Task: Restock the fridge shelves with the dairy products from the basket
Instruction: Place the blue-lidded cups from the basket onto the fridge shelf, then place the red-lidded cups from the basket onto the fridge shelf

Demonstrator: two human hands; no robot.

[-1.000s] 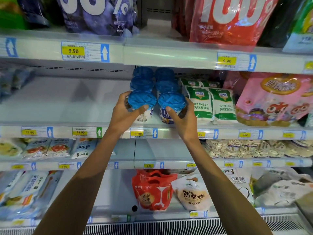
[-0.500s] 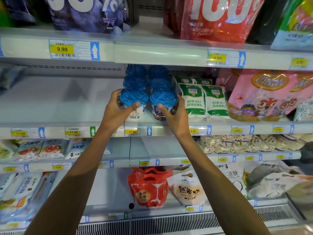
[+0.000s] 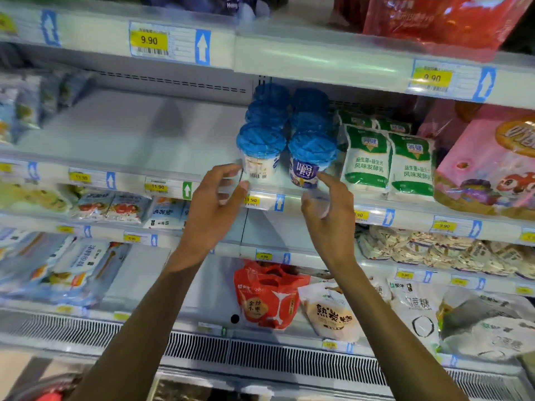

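Yoghurt cups (image 3: 266, 114) with blue lids stand in two rows on the middle shelf (image 3: 130, 134), running from its front edge back toward its rear wall. We see the left front cup (image 3: 260, 157) and the right front cup (image 3: 311, 160) upright side by side at the front edge, a little right of the shelf's middle, their lids nearly touching.

Our left hand (image 3: 214, 204) is raised just below and to the left of the left front cup, fingers loosely curved and spread, holding nothing. Its fingertips (image 3: 231, 168) come right up beside the cup's base, and we cannot tell whether they touch it. Our right hand (image 3: 330, 215) is just below the right front cup, also relaxed and empty. Its forefinger reaches to the cup's lower right side, but the contact there is too blurred for us to judge.

Green-and-white pouches (image 3: 367, 157) stand just right of the cups on the same shelf, and a pink bag (image 3: 492, 169) lies beyond them toward the right end. A yellow price tag (image 3: 157, 187) reading 11.90 sits on the shelf's front rail, left of our left hand. Lower down, a red bag (image 3: 269, 296) stands beneath our hands.
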